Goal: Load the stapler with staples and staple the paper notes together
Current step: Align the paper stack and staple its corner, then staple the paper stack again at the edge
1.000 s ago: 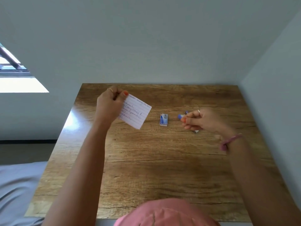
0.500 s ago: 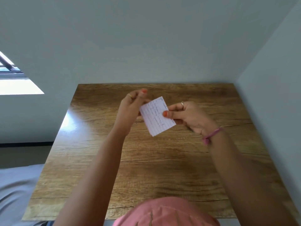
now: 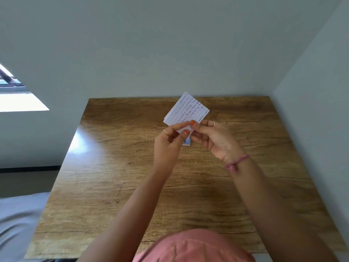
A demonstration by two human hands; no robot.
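Wooden table (image 3: pixel 113 186); staple box (image 3: pixel 187 142) behind hands.

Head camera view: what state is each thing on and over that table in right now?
Paper notes: held above the table, pinched at their near edge, written side up.
Left hand: closed on the notes.
Right hand: closed on the notes.
Staple box: lying on the table, mostly hidden behind the hands.
Table: bare wood.
Stapler: not visible.

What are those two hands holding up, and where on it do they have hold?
The paper notes, lined and handwritten. Both the left hand and the right hand pinch them at the lower corner nearest the person, above the table.
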